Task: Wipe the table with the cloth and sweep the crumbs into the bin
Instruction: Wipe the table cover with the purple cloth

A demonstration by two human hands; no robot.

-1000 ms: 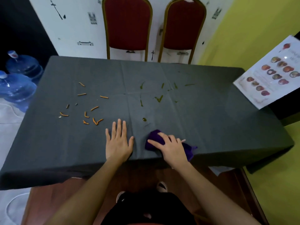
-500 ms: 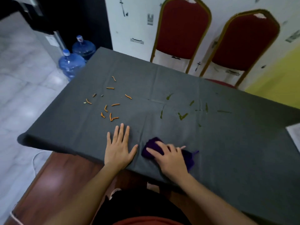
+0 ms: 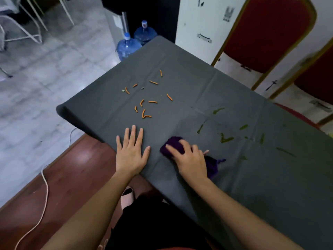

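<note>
While my left hand (image 3: pixel 132 154) is lying flat with fingers spread on the grey table (image 3: pixel 270 177) near its front edge, my right hand (image 3: pixel 191 159) is pressing down on the purple cloth (image 3: pixel 173 143) just beside it, with orange crumbs (image 3: pixel 144 105) sitting further out and green smears (image 3: pixel 226 139) off to the right.

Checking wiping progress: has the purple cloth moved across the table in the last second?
No. The purple cloth lies under the right hand by the near table edge, short of the green smears.
</note>
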